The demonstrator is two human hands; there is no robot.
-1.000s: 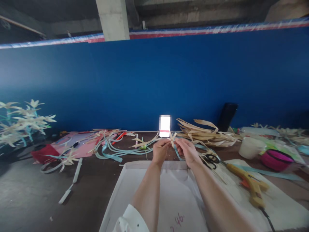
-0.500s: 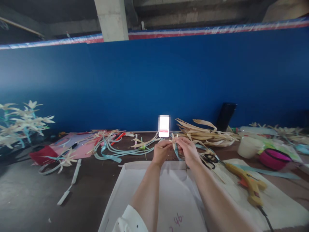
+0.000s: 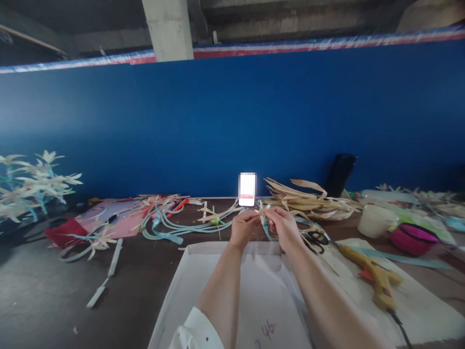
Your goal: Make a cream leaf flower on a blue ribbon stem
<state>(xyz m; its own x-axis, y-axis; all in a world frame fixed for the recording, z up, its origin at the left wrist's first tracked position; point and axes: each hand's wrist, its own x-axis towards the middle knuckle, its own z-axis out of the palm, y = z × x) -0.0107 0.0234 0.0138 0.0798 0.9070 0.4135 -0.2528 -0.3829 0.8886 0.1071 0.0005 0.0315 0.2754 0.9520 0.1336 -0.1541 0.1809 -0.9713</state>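
Observation:
Between my two hands is a small cream-coloured husk flower [image 3: 261,211] with a pale blue ribbon [image 3: 267,230] hanging below it. My left hand [image 3: 243,228] pinches the flower from the left, its fingertips pressed together. My right hand [image 3: 282,224] grips its right side with thumb and fingers closed. The fingers hide the flower's centre and base. Both hands are above the far edge of a shallow white box [image 3: 232,248]. Just behind them stands a lit phone [image 3: 247,194]. Black-handled scissors [image 3: 317,241] lie to the right of my right hand.
Dry corn husks [image 3: 308,201] are piled behind my right hand. A yellow glue gun [image 3: 379,281] lies on white paper [image 3: 417,310] at right, near a pink round container [image 3: 414,239]. Pale blue coils [image 3: 192,230] lie at left, with finished flowers [image 3: 39,177] farther left. A blue partition [image 3: 218,121] stands behind.
Both hands stay in nearly the same place, still holding the flower. Only a slight shift of the fingers shows.

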